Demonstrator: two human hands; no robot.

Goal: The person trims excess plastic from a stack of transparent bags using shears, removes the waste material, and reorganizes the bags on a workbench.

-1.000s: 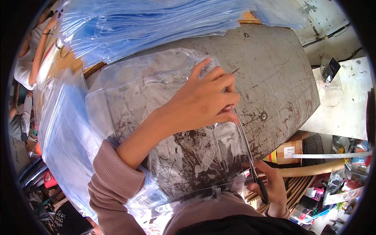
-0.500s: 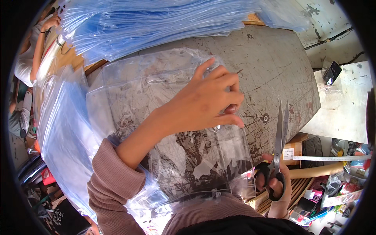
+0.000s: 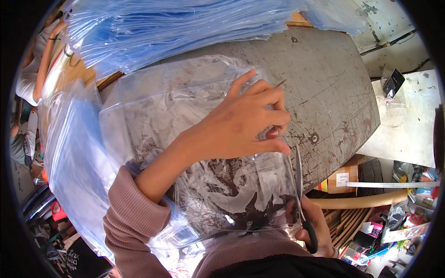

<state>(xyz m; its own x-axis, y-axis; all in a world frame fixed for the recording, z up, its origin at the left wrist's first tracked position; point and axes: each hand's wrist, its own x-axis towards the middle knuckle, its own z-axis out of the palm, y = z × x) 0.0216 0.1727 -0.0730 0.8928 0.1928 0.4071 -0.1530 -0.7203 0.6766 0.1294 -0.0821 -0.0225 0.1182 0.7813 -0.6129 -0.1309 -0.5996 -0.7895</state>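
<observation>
Plastic sheet [image 3: 222, 185]: wrinkled, on the surface [image 3: 333, 88], near edge at your waist. Your right hand [image 3: 321, 222] has its fingers around scissors [image 3: 299, 178] at the sheet's right edge; slack plastic could bunch and tear. Your left hand [image 3: 245, 123] lies across it, fingers half-curled; cannot tell if pinching. Blade tip near that thumb: a slip could nick it.

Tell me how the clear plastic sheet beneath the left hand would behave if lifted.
The clear plastic sheet would probably flop, judging by its wrinkles. It looks thin and see-through, so likely light. Its glossy glare suggests it may slip.
</observation>
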